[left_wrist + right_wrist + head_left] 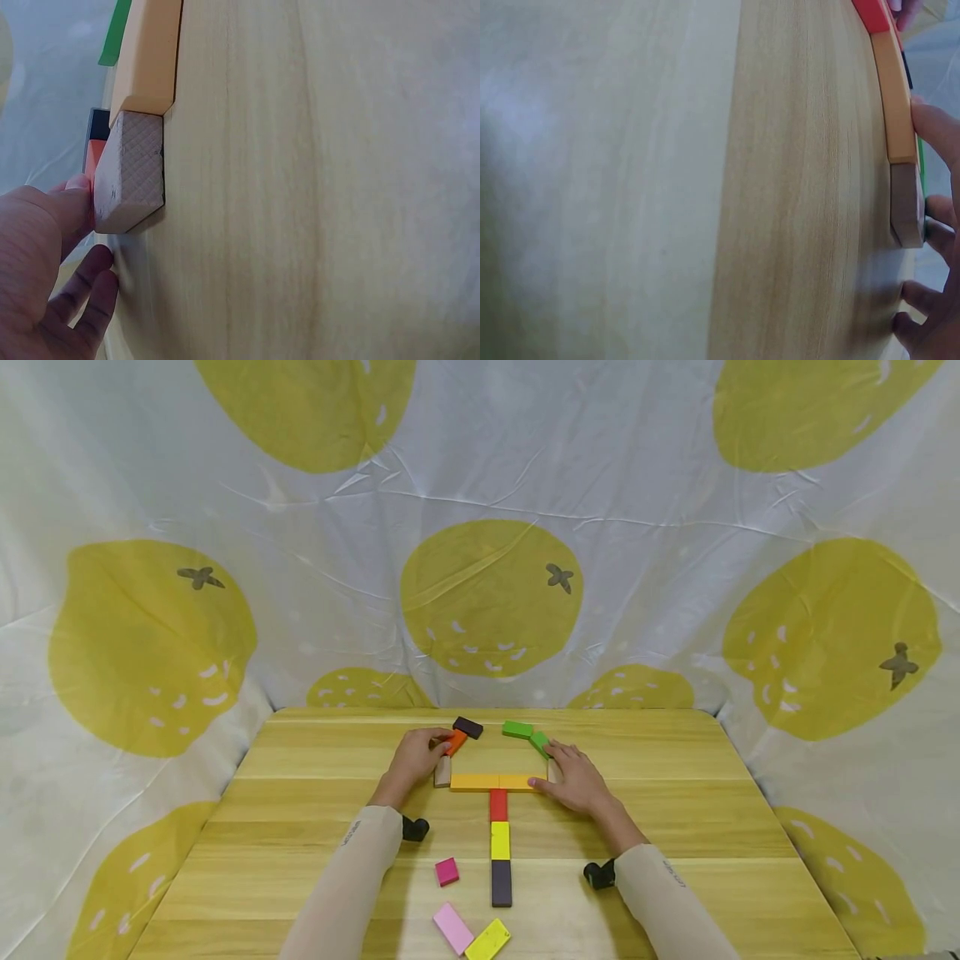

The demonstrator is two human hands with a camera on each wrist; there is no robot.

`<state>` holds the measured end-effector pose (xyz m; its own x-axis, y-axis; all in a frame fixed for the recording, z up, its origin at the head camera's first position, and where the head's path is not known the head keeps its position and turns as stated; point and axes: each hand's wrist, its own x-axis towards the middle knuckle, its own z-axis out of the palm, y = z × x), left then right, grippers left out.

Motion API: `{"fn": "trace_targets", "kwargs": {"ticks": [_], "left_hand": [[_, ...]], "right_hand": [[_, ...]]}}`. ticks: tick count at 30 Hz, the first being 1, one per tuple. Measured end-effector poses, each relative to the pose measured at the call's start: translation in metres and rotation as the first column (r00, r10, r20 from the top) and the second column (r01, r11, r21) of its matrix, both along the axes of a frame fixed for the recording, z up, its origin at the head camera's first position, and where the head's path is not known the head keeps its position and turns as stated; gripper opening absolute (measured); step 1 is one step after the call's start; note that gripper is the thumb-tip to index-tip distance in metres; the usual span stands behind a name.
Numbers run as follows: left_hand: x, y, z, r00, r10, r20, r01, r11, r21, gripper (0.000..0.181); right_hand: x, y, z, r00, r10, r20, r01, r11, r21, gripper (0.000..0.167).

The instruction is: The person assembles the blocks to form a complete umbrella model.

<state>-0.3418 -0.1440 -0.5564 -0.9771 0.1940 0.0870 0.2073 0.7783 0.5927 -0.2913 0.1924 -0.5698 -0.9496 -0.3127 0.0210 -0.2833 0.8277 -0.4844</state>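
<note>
My left hand (411, 762) pinches a small orange-red block (456, 742) between thumb and fingers. That block slants between a dark block (468, 727) and a plain wood block (442, 772). On the other side my right hand (577, 779) rests with spread, relaxed fingers by a green block (539, 743) and a second wood block (906, 199). Its thumb touches one of two light-orange blocks (474, 782) laid end to end. Another green block (517, 729) lies at the top, with a gap between it and the dark block.
Below the light-orange pair runs a line of red (498, 804), yellow (500, 841) and dark (502, 883) blocks. Nearer lie a magenta block (447, 872), a pink block (453, 929) and a yellow block (488, 939). A lemon-print cloth (491, 597) hangs behind the wooden table (675, 793).
</note>
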Motion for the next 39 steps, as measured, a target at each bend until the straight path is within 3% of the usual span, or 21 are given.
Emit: {"fn": "trace_targets", "kwargs": {"ticks": [16,22,28,34,39], "left_hand": [[-0.002,-0.001,-0.001,1.0,-0.011,0.001,0.011,1.0,0.005,0.029],[0.002,-0.004,0.001,0.999,-0.033,0.014,0.032,0.997,0.07,0.035],[0.003,-0.008,0.005,0.999,-0.021,0.05,0.016,0.994,0.11,0.04],[-0.003,-0.006,0.006,1.0,-0.016,0.022,0.015,0.997,0.071,0.041],[-0.01,0.003,0.005,0.996,-0.088,-0.013,0.088,0.996,0.0,0.039]], "right_hand": [[-0.001,0.0,-0.001,1.0,0.001,-0.008,-0.001,1.0,-0.004,0.088],[0.0,0.0,0.0,1.0,0.001,0.0,-0.001,1.0,-0.007,0.087],[-0.001,0.001,0.001,1.0,-0.01,0.0,0.01,1.0,-0.002,0.087],[-0.001,0.0,-0.001,1.0,-0.008,0.024,0.008,1.0,-0.025,0.087],[-0.001,-0.001,-0.001,1.0,-0.021,0.022,0.022,0.999,-0.023,0.086]]}}
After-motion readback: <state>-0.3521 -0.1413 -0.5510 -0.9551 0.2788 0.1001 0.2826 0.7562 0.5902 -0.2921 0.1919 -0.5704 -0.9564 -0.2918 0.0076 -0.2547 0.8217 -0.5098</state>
